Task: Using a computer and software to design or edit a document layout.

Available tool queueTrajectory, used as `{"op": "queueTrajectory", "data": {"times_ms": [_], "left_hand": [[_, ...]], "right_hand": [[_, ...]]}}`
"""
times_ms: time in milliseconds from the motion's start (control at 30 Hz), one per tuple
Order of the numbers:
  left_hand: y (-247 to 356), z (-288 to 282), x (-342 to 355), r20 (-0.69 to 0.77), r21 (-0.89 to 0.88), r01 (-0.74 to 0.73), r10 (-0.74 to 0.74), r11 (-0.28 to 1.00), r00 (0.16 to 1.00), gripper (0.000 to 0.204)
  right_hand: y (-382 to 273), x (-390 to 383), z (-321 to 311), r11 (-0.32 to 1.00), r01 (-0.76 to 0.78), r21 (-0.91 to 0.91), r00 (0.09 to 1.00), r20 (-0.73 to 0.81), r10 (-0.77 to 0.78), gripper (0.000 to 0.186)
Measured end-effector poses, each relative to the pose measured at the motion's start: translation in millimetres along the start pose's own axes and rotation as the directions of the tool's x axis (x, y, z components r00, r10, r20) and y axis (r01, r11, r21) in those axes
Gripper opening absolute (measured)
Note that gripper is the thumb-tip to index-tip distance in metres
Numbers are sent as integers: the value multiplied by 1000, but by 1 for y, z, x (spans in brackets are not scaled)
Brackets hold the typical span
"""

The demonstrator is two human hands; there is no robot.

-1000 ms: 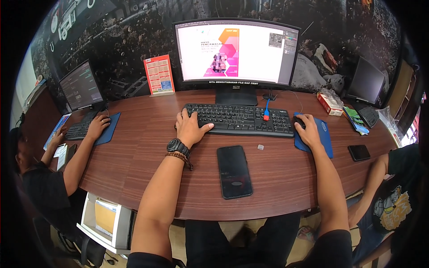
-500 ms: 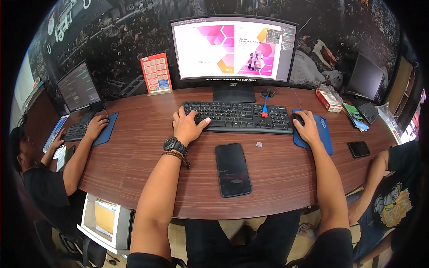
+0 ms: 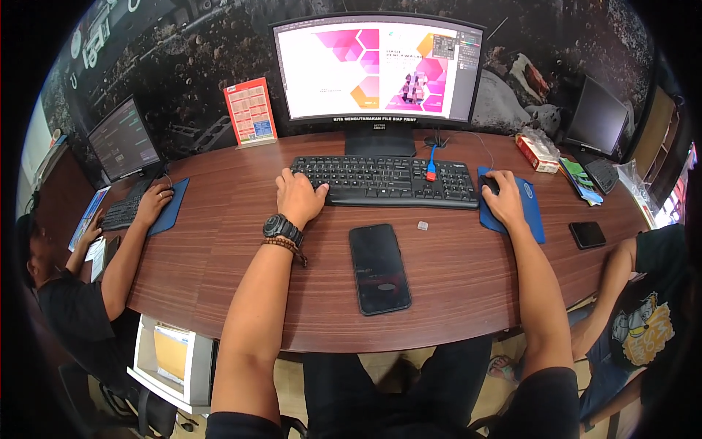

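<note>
The person's left hand (image 3: 300, 198) lies at the left end of a long black plastic keyboard (image 3: 387, 192), with the fingers slightly bent and spread, the thumb apart from them, and nothing gripped between them. Whether a key is being pressed, one cannot tell. The right hand (image 3: 505, 201) lies upon a small black computer mouse (image 3: 491, 186), mostly hidden, and its fingers are curved around it. Under this mouse is a blue rectangular mouse pad (image 3: 531, 219), which reaches out to the right of these fingers. Between the two hands, nearer to the person than the fingers, a black rectangular smartphone (image 3: 379, 271) lies flat on the brown wood-grained counter (image 3: 329, 318), and a small grey square piece (image 3: 423, 226) is just beside it. To the left of the right fingers, a blue cable with a red end (image 3: 431, 175) lies over the keyboard. Beyond both hands' fingers stands a wide black curved monitor (image 3: 351, 113), showing pink and orange hexagons.
</note>
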State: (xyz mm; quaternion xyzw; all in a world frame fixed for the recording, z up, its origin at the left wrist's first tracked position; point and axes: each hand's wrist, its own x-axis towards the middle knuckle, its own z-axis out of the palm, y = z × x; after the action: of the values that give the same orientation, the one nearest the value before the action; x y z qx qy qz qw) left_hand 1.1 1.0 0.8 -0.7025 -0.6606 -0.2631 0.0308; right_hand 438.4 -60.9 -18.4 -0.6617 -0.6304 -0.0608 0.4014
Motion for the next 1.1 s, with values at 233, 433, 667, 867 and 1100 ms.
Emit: {"op": "queueTrajectory", "data": {"times_ms": [233, 433, 667, 867, 1100], "left_hand": [[-1, -2, 2, 15, -1, -11, 11, 1000, 1000, 56], [7, 21, 4, -27, -204, -315, 316, 927, 948, 55], [15, 20, 4, 24, -164, -390, 399, 906, 917, 59], [4, 16, 0, 29, -86, -171, 174, 982, 984, 48], [-2, 9, -2, 66, -141, -6, 16, 990, 998, 62]], "right_hand": [[-2, 1, 0, 1000, 12, 0, 1000, 1, -12, 33], [-1, 0, 2, 1000, 20, 3, 1000, -3, -20, 33], [-7, -1, -3, 998, 48, 29, 999, -7, -48, 34], [-3, -1, 0, 999, 33, 19, 999, 7, -33, 33], [-3, -1, 0, 1000, 29, 8, 1000, 2, -29, 33]]}}
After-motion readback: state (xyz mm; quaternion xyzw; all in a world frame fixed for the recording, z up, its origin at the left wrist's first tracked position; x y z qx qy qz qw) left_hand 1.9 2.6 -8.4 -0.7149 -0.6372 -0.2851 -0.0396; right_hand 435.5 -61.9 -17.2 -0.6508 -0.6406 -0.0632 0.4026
